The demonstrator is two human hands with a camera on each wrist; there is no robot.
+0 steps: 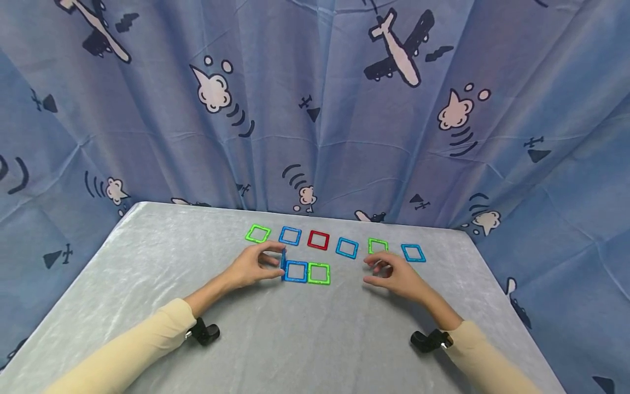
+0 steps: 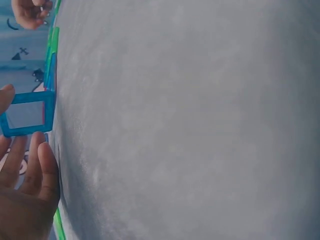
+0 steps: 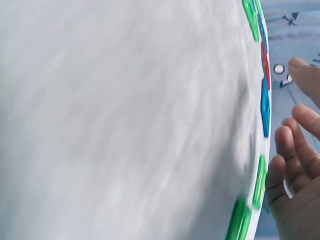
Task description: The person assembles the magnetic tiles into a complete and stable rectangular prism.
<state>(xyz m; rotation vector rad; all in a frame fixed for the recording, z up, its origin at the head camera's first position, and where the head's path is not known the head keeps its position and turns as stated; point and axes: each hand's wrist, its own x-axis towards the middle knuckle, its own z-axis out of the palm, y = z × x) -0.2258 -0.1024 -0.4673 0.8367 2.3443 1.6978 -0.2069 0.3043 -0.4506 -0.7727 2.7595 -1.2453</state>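
Left hand (image 1: 251,267) is holding the upright tile (image 2: 49,112), grip spanning its edges, at the left side of the flat blue tile (image 1: 296,280). Right hand (image 1: 394,273) is hovering empty, fingers loosely curved. Judgement: keeping edges flush and steadying the flat blue tile should help.

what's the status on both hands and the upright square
Left hand holds upright blue square beside flat blue square. Right hand empty. Nothing seen in the way.
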